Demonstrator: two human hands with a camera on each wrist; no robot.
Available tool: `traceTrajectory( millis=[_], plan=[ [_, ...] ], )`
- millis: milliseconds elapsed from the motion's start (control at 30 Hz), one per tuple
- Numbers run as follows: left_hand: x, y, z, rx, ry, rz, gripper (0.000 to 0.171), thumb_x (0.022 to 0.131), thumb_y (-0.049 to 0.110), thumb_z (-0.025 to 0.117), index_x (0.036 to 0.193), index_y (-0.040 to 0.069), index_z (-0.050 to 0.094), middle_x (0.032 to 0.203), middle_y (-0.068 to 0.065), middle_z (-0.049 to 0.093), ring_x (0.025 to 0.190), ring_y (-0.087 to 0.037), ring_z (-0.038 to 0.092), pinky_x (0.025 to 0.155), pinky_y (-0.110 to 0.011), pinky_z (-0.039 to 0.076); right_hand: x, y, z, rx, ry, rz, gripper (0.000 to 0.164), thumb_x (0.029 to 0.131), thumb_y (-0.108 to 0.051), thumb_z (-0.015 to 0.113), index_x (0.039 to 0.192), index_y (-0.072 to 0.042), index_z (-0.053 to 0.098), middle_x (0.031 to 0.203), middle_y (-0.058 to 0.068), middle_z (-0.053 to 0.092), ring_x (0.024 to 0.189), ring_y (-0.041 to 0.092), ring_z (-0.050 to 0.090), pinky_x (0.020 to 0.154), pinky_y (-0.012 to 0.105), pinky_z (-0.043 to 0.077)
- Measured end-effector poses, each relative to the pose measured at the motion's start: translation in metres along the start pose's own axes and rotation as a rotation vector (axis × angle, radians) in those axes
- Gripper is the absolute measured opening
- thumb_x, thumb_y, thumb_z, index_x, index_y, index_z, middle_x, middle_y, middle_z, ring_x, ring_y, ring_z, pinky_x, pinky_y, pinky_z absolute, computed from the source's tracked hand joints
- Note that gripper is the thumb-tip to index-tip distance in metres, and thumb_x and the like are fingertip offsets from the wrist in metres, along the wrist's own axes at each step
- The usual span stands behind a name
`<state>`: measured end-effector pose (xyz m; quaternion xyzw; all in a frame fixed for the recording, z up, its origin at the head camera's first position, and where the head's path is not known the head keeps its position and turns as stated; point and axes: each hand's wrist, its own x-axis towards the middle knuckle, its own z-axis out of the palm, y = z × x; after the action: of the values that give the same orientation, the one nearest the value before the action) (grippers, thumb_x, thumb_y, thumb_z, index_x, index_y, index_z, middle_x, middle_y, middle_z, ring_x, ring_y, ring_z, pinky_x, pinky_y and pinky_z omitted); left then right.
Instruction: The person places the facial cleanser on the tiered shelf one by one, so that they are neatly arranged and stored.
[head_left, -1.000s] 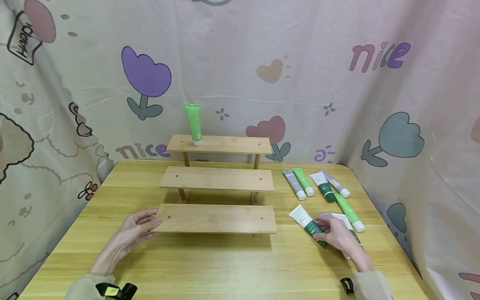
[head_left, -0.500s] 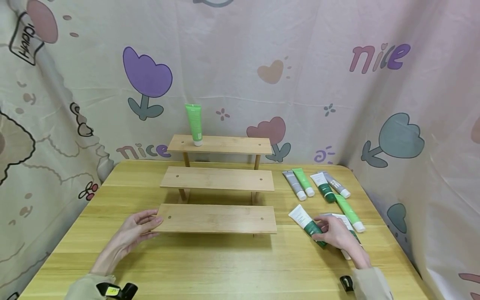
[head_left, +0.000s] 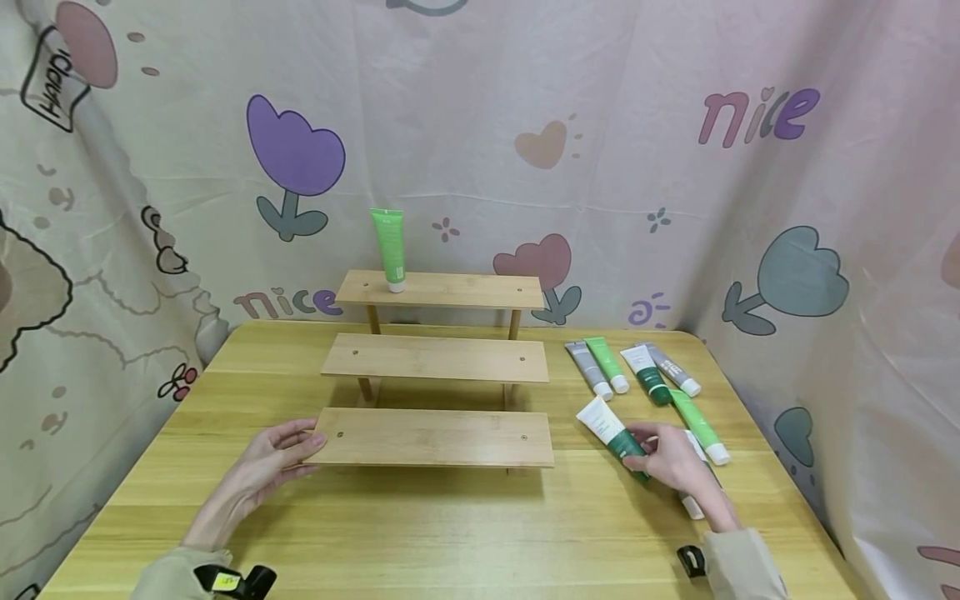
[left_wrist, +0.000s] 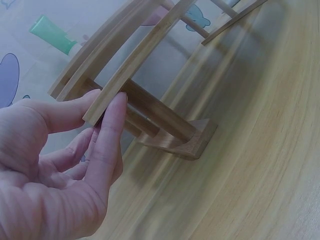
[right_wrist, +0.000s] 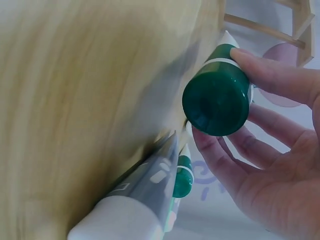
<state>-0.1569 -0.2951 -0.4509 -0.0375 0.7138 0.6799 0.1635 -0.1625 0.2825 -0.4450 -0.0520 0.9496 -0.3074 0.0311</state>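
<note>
**Right grip curled round a dark-green-capped tube; left grip steadying the bamboo shelf**

The right hand (head_left: 671, 460) has its grip curled round the white-and-green tube (head_left: 609, 430), thumb on one side and fingers (right_wrist: 260, 150) wrapped under the other, close to the dark green cap (right_wrist: 216, 103). In the right wrist view the cap end sits clear of the surface (head_left: 450, 533) and points at the camera, so the tube looks lifted at that end, its white tail slanting toward the bottom tier (head_left: 431, 437) of the stepped bamboo shelf. Holding it near the cap gives control of the heavier end; that is a judgement from the hold.

The left hand (head_left: 266, 467) rests at the left end of the bottom tier. Its grip is nearly flat: the thumb lies on top of the board's edge and straight fingers (left_wrist: 111, 131) press against its end and underside, pinching lightly, not curling round it. It appears to brace the shelf against sliding.

A light green tube (head_left: 388, 247) stands upright on its cap at the left of the top tier (head_left: 450, 289); the middle tier (head_left: 435, 358) carries nothing. To the right of the shelf more tubes lie flat on the surface, a grey tube (head_left: 588, 368) among them, near the right hand. Just beside the held tube another tube with grey markings (right_wrist: 145, 190) lies flat.
</note>
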Motion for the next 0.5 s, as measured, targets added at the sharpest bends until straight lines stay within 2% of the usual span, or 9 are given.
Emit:
traceTrajectory(
  millis=[200, 500],
  plan=[
    [0.0, 0.0, 0.0, 0.0, -0.006, -0.001, 0.076, 0.101, 0.016, 0.063, 0.152, -0.015, 0.017, 0.105, 0.007, 0.058, 0.093, -0.003, 0.063, 0.088, -0.024, 0.064, 0.003, -0.006, -0.003, 0.007, 0.014, 0.0, 0.052, 0.08, -0.007, 0.081, 0.126, 0.009, 0.064, 0.116, 0.026, 0.07, 0.091, 0.026, 0.069, 0.071, 0.03, 0.057],
    [0.0, -0.001, 0.0, 0.001, -0.008, -0.001, 0.075, 0.101, 0.016, 0.062, 0.152, -0.015, 0.016, 0.106, 0.008, 0.058, 0.093, -0.003, 0.063, 0.088, -0.025, 0.064, 0.012, -0.027, -0.002, 0.042, 0.095, -0.077, 0.051, 0.08, -0.001, 0.079, 0.126, 0.011, 0.062, 0.108, 0.024, 0.07, 0.083, 0.022, 0.065, 0.065, 0.022, 0.052]
  ],
)
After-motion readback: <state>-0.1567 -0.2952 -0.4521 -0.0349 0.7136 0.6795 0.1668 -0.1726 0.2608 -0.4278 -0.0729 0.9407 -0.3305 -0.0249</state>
